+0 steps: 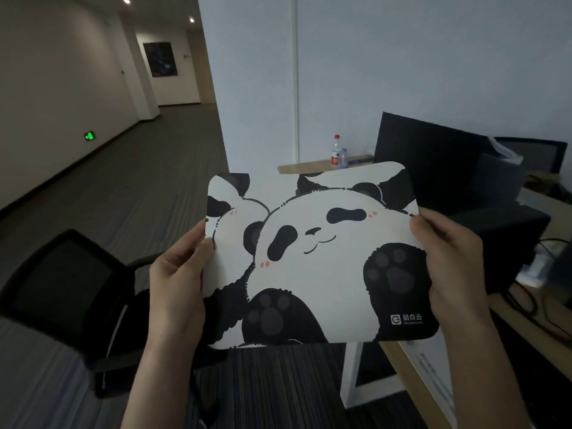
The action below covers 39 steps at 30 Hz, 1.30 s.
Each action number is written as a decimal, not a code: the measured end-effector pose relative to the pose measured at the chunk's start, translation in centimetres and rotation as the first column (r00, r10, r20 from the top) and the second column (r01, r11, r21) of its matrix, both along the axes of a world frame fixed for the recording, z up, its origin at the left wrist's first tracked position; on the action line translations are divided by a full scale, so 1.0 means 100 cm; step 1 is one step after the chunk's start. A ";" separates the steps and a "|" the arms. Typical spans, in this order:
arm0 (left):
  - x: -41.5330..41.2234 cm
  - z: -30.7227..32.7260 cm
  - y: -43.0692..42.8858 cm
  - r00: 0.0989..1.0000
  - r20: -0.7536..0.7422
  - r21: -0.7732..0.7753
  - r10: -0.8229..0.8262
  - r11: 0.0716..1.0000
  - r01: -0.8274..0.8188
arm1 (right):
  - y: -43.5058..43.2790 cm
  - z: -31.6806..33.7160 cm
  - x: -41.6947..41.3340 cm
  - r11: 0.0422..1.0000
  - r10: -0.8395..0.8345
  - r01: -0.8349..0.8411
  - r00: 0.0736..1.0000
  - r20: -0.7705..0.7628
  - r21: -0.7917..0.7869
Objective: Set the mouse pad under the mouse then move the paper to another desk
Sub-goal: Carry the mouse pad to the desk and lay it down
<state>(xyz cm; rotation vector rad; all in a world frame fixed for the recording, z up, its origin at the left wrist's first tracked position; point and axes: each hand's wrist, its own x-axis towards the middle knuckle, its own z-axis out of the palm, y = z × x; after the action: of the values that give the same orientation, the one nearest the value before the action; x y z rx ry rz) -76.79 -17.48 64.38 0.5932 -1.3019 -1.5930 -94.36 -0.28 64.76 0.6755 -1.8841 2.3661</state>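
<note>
A white mouse pad (315,258) printed with black pandas is held up in the air in front of me, face toward me. My left hand (178,280) grips its left edge, thumb on the front. My right hand (448,264) grips its right edge the same way. A sheet of paper (433,379) lies on the wooden desk (399,360) at the lower right, partly hidden by my right forearm. No mouse is visible.
A black mesh office chair (68,292) stands at the left. On the desk at right sit a dark monitor (433,156), a black box and cables (532,308). Two bottles (338,153) stand on a far desk by the white wall. A carpeted corridor runs back left.
</note>
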 end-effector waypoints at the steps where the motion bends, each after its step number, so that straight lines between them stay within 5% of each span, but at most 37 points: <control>1: -0.020 0.002 -0.018 1.000 0.004 -0.009 -0.011 1.000 0.011 | -0.017 0.001 -0.019 1.000 -0.013 0.013 1.000 0.003 0.004; 12: -0.223 -0.009 -0.194 0.993 0.052 0.009 -0.104 0.995 0.103 | -0.156 -0.004 -0.188 0.990 -0.138 0.138 0.990 -0.007 -0.004; 17: -0.330 -0.017 -0.266 0.937 0.139 -0.058 -0.319 0.942 0.330 | -0.207 -0.025 -0.251 0.941 -0.336 0.337 0.940 0.067 -0.009; 29: -0.546 -0.071 -0.302 0.572 0.370 0.047 -0.732 0.630 0.775 | -0.228 -0.090 -0.331 0.640 -0.754 0.753 0.579 0.311 0.152; 39: -0.640 -0.165 -0.256 0.407 0.450 0.215 -0.795 0.538 0.815 | -0.201 -0.175 -0.379 0.494 -0.852 0.790 0.356 0.384 0.363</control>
<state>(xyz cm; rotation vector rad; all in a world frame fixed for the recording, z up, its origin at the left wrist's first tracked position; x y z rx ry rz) -140.74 -43.06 47.83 0.3449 -2.2626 -2.2786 -132.26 -20.40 47.26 -0.9074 -1.8158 1.7681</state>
